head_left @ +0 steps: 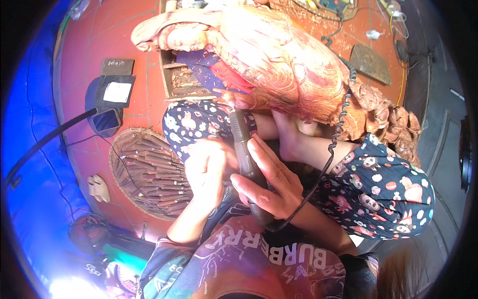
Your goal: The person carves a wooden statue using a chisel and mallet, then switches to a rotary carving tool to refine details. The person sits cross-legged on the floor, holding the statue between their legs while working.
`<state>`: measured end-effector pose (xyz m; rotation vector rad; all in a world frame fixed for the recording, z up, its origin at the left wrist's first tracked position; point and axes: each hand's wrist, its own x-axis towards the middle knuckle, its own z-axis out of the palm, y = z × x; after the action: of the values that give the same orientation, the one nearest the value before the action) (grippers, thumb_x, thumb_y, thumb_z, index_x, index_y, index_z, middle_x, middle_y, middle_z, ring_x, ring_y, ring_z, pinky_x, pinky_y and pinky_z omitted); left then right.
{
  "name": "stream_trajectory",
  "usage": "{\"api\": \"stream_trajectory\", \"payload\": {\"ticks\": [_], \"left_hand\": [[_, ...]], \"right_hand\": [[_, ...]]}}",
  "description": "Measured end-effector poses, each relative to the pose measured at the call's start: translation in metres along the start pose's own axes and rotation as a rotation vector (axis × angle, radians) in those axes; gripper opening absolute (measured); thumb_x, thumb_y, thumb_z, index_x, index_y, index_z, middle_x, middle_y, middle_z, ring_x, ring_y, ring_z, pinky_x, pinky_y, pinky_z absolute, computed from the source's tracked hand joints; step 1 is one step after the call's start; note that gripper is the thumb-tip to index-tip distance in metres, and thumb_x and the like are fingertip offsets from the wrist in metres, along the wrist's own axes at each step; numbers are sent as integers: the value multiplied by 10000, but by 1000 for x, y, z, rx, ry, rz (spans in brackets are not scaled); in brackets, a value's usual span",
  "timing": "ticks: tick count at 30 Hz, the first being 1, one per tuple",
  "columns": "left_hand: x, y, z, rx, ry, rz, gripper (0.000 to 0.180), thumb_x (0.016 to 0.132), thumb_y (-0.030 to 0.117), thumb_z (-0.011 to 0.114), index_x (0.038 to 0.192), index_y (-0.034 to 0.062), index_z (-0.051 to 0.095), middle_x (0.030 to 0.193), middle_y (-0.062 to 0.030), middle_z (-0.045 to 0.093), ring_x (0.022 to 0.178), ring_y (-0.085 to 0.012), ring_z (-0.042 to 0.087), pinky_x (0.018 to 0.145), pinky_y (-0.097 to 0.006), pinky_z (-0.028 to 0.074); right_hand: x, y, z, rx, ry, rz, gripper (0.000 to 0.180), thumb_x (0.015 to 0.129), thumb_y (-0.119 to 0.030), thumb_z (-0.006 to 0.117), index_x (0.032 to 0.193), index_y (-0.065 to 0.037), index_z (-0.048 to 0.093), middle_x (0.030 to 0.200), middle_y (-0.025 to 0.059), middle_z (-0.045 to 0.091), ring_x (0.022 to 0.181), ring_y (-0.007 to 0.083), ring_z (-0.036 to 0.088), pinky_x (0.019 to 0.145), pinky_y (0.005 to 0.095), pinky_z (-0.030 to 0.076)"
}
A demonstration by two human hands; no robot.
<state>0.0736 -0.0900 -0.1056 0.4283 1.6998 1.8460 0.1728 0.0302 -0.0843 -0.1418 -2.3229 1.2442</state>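
A black rotary carving handpiece (241,142) points away from me, its tip end near the carved figure's small hand. My right hand (276,182) holds it from the right, with fingers and thumb laid along its barrel. To its left, my left hand (205,169) is curled closed beside the barrel; motion blurs its fingertips, so what they hold is hidden. Across my lap and beyond lies a large reddish wooden statue (279,60), a robed, veiled figure on its side with its head to the left. A coiled black cord (343,107) runs over the statue toward the handpiece.
At the left stands a round woven basket (117,149) full of wood-handled carving tools (157,172). A wooden tray (167,74) with shavings is under the statue's head. A phone (107,121), slippers (98,188), a dark board (371,64) and a black flexible arm (47,137) surround me.
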Motion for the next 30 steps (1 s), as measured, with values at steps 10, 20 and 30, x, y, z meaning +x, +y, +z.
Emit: {"api": "stream_trajectory", "payload": {"ticks": [10,20,30], "left_hand": [[22,-37,14,635,442,847,430,650,-19,723,1071,25,648,905,-114,662,769,-194,623,642,-275,518],[26,-49,45,457,691,349,354,654,20,767,994,25,666,928,-83,673,772,-204,625,671,-284,514],[41,-46,41,553,667,467,314,674,67,750,972,37,655,908,-87,651,760,-216,610,657,-307,507]], "right_hand": [[6,2,32,-193,75,-244,205,790,-80,632,992,-59,658,1194,303,527,1071,471,551,845,474,514],[19,8,58,-233,-146,-444,123,644,-153,612,752,-95,607,818,28,557,905,205,534,902,423,425],[39,15,90,-538,-313,-431,53,668,-128,567,675,-92,606,743,38,555,855,247,507,878,497,411]]}}
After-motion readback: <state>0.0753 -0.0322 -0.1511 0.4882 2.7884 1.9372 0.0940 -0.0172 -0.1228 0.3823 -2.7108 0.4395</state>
